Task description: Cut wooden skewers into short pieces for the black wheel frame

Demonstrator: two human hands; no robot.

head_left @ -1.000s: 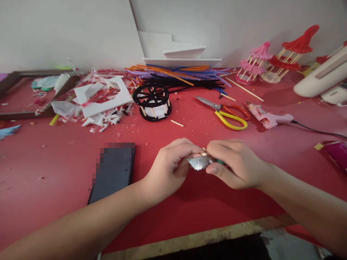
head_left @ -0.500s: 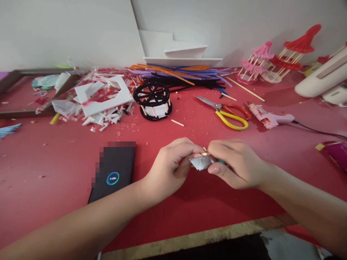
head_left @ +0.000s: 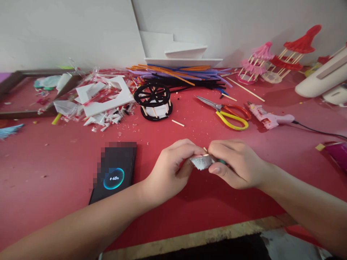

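Observation:
My right hand (head_left: 237, 164) is closed around the teal handle of a tool with a short, broad silver blade (head_left: 200, 162). The blade points left, and my right thumb lies along its near side. Close against it, my left hand (head_left: 173, 162) is pinched, with its fingertips at a thin wooden stick (head_left: 206, 155). Only a small pale bit of the stick shows above the blade; fingers hide the rest. Both hands are over the red table (head_left: 173, 216), near its front edge.
Beyond my hands stand a black wheel-topped model (head_left: 153, 101), scissors (head_left: 225, 112) and a pink glue gun (head_left: 271, 115). A phone (head_left: 119, 162) lies left of my left hand. Pipe cleaners (head_left: 179, 76), white foam scraps (head_left: 108, 101) and small carousel models (head_left: 256, 63) sit along the back.
My hands and the blade have barely shifted; slightly less of the pale stick shows above the blade. The phone's glowing charge ring has grown larger.

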